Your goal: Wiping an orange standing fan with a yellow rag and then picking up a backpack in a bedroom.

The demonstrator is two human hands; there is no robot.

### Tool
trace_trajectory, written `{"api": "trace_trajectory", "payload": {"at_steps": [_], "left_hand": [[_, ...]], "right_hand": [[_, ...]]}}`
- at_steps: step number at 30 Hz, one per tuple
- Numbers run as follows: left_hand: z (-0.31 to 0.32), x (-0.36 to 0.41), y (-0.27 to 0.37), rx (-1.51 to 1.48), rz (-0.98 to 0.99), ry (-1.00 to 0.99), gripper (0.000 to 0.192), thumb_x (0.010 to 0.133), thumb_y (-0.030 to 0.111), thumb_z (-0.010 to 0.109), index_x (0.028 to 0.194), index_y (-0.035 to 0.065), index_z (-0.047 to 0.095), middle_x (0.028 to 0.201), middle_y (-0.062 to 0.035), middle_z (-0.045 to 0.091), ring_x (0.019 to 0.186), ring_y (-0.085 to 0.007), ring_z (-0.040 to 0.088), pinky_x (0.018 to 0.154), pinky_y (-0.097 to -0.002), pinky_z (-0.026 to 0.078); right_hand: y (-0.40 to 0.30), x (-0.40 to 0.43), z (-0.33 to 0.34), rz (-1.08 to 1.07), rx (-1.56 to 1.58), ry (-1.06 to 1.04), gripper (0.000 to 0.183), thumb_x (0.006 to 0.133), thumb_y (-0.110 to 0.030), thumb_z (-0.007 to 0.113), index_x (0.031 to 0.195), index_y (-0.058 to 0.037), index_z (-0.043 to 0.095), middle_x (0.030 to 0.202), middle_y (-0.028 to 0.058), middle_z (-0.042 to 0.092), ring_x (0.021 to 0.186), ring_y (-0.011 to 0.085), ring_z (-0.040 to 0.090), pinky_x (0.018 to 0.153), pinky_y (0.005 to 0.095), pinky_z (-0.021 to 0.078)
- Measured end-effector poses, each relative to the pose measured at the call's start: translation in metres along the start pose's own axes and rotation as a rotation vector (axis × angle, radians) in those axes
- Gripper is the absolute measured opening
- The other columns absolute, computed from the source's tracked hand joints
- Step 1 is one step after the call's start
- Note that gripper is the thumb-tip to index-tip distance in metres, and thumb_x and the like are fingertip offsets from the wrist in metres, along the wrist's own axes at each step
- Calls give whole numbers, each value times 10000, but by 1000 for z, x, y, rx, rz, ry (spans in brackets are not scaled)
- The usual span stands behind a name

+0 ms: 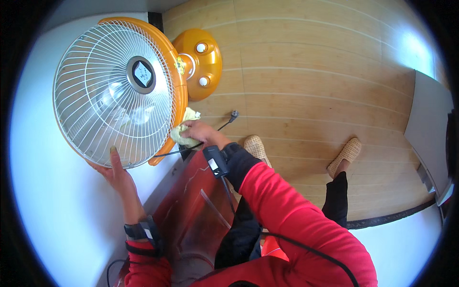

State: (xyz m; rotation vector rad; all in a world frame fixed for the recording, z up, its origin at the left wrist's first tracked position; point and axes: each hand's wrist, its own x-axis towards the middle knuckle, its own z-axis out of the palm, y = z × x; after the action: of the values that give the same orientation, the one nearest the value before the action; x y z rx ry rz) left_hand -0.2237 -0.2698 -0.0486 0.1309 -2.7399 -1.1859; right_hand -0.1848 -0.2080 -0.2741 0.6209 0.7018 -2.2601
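An orange dish-shaped electric heater with a white wire grille [96, 75] fills the upper left, its round orange base [209, 68] with two white knobs to the right of the dish. My left hand [116, 175] holds the lower edge of the heater, with the thumb on the grille. In my right hand [199, 132] is a bunched pale yellow cloth [179, 135], which lies against the orange rim near its lower right. The heater's black power cord [175, 152] passes by that hand, and its plug [233, 114] shows just beyond it.
A dark red wooden piece of furniture [193, 201] stands below the heater beside a white wall [43, 143]. My feet, in woven tan slippers [254, 145], are on the wood-look floor [315, 82]. At the right is a grey-white cabinet or panel [428, 122]. Cables run from devices on both wrists.
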Motion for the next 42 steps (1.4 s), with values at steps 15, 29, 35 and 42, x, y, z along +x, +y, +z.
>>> {"api": "trace_trajectory", "payload": {"at_steps": [15,29,35,42], "left_hand": [[5,1,22,198,42,-32,673,778,117,522,1301,69,101,1235,-149,316,1091,-224,367,923,-305,280],[-13,5,10,138,44,-67,800,691,95,586,1291,16,63,1238,-187,288,1095,-241,366,926,-326,286],[-3,5,16,161,83,-66,865,639,119,611,1291,22,51,1213,-187,325,1077,-257,395,906,-333,315],[-20,7,4,205,-18,-100,883,633,176,631,1284,15,56,1182,-181,368,1049,-266,425,890,-328,340]], "right_hand": [[-96,-206,-253,-363,117,342,363,783,-102,491,1136,-48,427,1016,43,530,916,166,515,800,286,413],[39,-133,7,-488,-480,-106,325,765,-33,555,1082,-68,488,938,6,525,853,96,486,738,242,413],[66,-63,62,-371,168,183,288,786,-75,509,1061,-26,441,925,33,529,844,146,492,753,272,400],[93,-10,71,-501,22,299,258,776,-15,450,1032,-25,427,966,77,479,882,134,462,767,249,383]]}}
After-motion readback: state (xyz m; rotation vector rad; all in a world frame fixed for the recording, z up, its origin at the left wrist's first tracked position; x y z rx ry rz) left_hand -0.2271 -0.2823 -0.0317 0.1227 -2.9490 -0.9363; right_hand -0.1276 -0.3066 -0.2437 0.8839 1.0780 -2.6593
